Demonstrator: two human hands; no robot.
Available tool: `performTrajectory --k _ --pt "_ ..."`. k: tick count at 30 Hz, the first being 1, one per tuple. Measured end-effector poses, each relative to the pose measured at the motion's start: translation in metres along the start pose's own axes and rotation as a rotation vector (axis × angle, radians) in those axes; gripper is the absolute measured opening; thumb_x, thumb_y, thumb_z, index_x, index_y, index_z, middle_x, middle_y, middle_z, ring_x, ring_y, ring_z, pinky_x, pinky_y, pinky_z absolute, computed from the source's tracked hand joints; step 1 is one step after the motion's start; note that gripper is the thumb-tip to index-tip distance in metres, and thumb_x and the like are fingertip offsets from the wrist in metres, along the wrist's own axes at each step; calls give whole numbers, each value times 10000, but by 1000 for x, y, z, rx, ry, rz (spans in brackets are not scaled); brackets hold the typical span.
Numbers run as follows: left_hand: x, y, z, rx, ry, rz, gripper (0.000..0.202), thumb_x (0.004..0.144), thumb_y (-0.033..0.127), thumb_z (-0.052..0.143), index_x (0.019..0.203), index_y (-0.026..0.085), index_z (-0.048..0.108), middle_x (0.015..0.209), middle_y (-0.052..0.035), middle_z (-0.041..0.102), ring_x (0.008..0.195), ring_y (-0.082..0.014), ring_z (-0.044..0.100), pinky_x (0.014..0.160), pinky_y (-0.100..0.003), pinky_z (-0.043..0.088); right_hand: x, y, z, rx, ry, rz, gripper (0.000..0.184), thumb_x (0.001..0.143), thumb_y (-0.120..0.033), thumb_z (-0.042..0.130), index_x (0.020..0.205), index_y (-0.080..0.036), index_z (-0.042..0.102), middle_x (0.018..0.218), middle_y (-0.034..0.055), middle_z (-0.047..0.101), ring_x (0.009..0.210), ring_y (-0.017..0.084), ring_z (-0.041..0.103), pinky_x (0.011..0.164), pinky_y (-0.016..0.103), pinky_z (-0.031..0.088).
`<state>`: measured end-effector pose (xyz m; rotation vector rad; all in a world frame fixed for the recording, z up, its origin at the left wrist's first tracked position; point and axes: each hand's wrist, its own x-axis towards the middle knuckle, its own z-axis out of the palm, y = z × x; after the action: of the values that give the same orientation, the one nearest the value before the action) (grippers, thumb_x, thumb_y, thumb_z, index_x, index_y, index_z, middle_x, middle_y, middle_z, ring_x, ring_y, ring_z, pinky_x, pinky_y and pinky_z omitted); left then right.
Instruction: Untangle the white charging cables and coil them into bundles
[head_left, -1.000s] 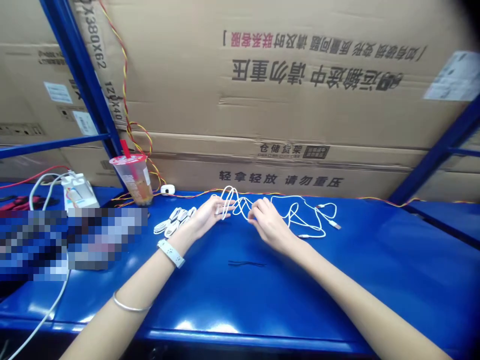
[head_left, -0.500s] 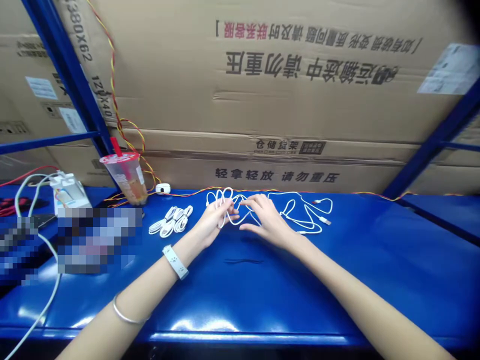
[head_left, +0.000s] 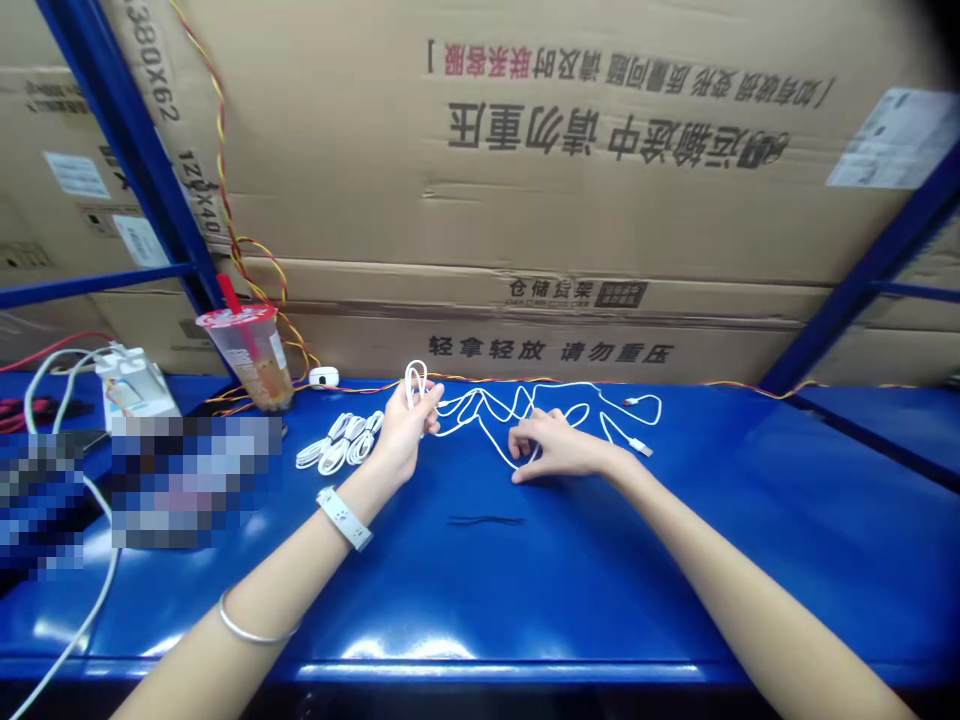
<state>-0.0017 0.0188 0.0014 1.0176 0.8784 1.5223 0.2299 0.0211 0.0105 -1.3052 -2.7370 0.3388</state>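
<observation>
A long white cable [head_left: 577, 408] lies in loose curves on the blue bench [head_left: 675, 560]. My left hand [head_left: 405, 430] pinches a small upright loop of this cable at its left end. My right hand [head_left: 555, 452] rests on the bench with fingers curled round a stretch of the same cable further right. Just left of my left hand lies a row of bundled white cables [head_left: 339, 442]. A thin black tie [head_left: 486, 520] lies on the bench in front of my hands.
A plastic drink cup [head_left: 251, 355] with a red straw stands at the back left. A white charger box [head_left: 135, 385] and other wires lie further left. Large cardboard boxes [head_left: 570, 200] and blue rack posts [head_left: 127, 150] stand behind the bench.
My left hand has lifted a folded loop of cable upright. My right hand has slid right along the cable and curled down onto the bench.
</observation>
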Motion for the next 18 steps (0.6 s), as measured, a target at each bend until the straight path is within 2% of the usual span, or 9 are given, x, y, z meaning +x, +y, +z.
performTrajectory --k 2,4,8,11,13,15,18 --pt "1 0 -2 19 38 -19 337 654 324 770 825 185 515 547 87 438 434 -39 385 418 -179 310 -1 2 -2 -23 -18 -42 188 795 -399 661 756 -215 653 792 24 646 887 228 537 842 390 347" --pt "2 -1 -4 82 36 -55 310 664 346 760 789 162 544 559 63 479 448 -46 415 425 -186 314 0 4 -3 -37 35 -57 152 844 -309 604 745 -203 647 786 31 643 865 213 546 836 371 348" --pt "0 -6 -4 229 -20 -153 346 663 388 767 819 109 633 755 -57 642 573 -81 524 459 -194 352 5 -2 -2 -60 301 -39 101 868 -202 552 791 -172 610 828 53 641 853 198 546 790 321 368" --pt "-5 -11 2 207 -119 -233 404 682 445 750 905 119 663 953 -116 676 719 -118 580 487 -189 374 7 -17 1 -42 431 -94 96 890 -213 541 816 -172 586 848 45 642 867 188 545 800 316 354" --pt "-10 -13 7 149 -190 -257 418 703 458 733 959 133 668 1003 -117 675 741 -118 581 501 -183 376 7 -29 6 -40 448 -146 119 905 -240 535 812 -177 575 843 30 647 859 179 549 816 327 332" --pt "-15 -13 11 103 -222 -247 420 693 425 753 996 147 666 945 -90 680 673 -96 558 506 -183 366 7 -39 11 -40 443 -199 135 916 -258 529 814 -179 567 859 24 657 855 173 552 814 330 319" --pt "-21 -12 16 62 -215 -187 362 676 399 769 912 142 671 823 -45 664 636 -92 554 539 -198 383 7 -47 17 -35 428 -261 124 919 -279 534 844 -186 564 934 32 668 878 174 551 823 332 316"
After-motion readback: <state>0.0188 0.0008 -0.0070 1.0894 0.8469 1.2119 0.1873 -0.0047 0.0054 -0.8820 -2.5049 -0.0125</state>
